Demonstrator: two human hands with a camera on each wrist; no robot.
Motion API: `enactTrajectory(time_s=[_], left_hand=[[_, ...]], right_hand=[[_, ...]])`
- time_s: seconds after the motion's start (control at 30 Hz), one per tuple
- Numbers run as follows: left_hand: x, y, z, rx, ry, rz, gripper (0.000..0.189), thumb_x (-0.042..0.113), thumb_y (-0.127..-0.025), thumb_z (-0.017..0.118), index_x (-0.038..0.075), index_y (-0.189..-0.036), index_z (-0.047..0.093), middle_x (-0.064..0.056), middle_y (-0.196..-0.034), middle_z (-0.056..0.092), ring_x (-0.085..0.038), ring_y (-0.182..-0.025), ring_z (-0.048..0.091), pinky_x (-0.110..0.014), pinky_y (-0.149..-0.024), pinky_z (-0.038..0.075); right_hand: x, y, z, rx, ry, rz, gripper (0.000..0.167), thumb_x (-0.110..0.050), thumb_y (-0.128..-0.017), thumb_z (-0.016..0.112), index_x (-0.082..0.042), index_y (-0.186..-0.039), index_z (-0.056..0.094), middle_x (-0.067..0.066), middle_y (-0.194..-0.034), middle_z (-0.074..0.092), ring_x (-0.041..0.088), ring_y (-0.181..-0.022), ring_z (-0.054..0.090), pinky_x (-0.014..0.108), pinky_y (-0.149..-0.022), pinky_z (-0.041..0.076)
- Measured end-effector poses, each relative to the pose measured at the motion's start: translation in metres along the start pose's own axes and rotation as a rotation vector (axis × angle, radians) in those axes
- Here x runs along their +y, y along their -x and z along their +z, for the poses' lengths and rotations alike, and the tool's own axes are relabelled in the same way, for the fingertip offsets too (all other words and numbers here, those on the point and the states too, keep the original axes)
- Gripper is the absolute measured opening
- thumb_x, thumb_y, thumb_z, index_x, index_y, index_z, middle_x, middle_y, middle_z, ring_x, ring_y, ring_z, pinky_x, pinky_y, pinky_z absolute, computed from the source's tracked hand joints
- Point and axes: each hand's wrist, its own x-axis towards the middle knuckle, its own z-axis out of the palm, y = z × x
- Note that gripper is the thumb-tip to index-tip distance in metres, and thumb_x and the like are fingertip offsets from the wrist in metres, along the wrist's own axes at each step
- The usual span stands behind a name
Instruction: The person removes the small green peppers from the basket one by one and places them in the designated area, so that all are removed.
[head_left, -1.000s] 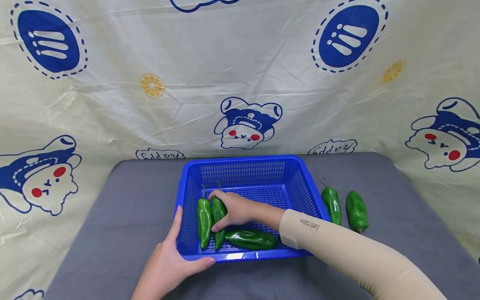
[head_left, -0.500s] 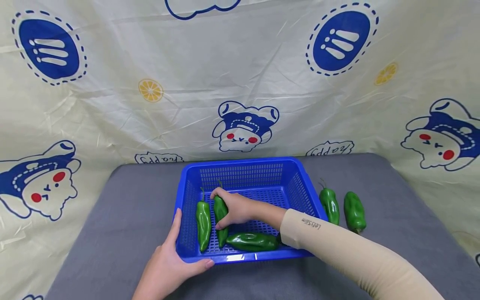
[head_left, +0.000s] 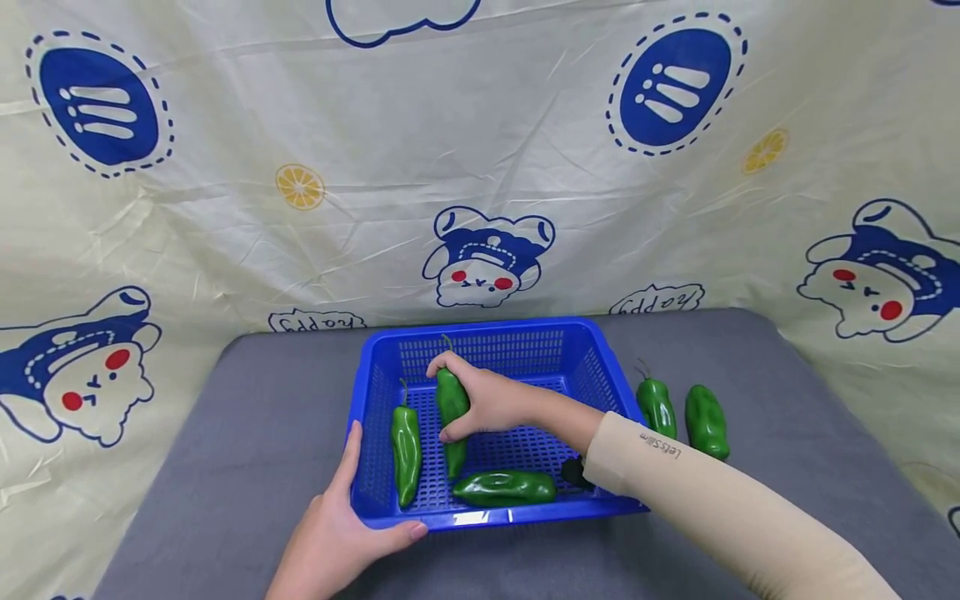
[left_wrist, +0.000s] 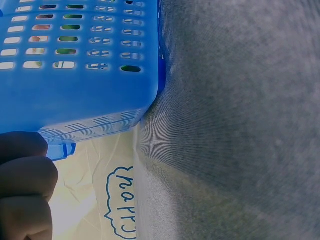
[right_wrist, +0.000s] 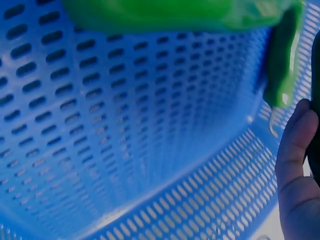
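My right hand [head_left: 491,400] grips a long green pepper [head_left: 452,396] around its middle, above the floor of the blue plastic basket [head_left: 480,518]. In the right wrist view that hand [right_wrist: 297,175] holds the pepper at the right edge, mostly out of frame. My left hand [head_left: 337,517] holds the basket's near left corner, thumb along the front rim and index finger along the left side; its folded fingers [left_wrist: 25,187] show beside the outer wall in the left wrist view. Inside the basket, one green pepper [head_left: 407,454] lies lengthwise at the left, another [head_left: 506,487] crosswise along the front.
Right of the basket, two more green peppers [head_left: 657,407] lie on the grey cloth-covered table [head_left: 285,408]. A small dark thing [head_left: 576,473] shows by the right sleeve [head_left: 630,454]. A printed cream sheet [head_left: 480,125] hangs behind the table.
My right hand has raised its pepper and shifted it right and away, apart from the pepper at the left. The left hand stays at the basket corner. The head view has shifted slightly.
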Motion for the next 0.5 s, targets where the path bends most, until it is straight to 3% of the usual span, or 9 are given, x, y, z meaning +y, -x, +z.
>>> enactTrajectory(time_s=[0.27,0.5], left_hand=[[-0.002,-0.001,0.001,-0.014,-0.003,-0.019,0.142,0.07,-0.058,0.084,0.035,-0.159,-0.009,-0.027,-0.135,0.058,-0.03,-0.107,0.065,-0.054,-0.088,0.052],[-0.001,-0.001,0.002,-0.017,0.002,-0.019,0.142,0.07,-0.058,0.084,0.034,-0.159,-0.01,-0.028,-0.14,0.054,-0.032,-0.112,0.064,-0.057,-0.091,0.051]], right_hand=[[-0.008,0.027,-0.025,0.038,-0.119,-0.052,0.077,-0.016,-0.082,0.081,-0.024,-0.14,0.032,0.014,-0.113,0.052,0.025,-0.092,0.062,0.036,-0.075,0.058],[-0.005,0.051,-0.04,0.085,-0.147,-0.08,0.075,-0.018,-0.082,0.082,-0.025,-0.139,0.033,0.016,-0.113,0.05,0.027,-0.092,0.062,0.037,-0.075,0.058]])
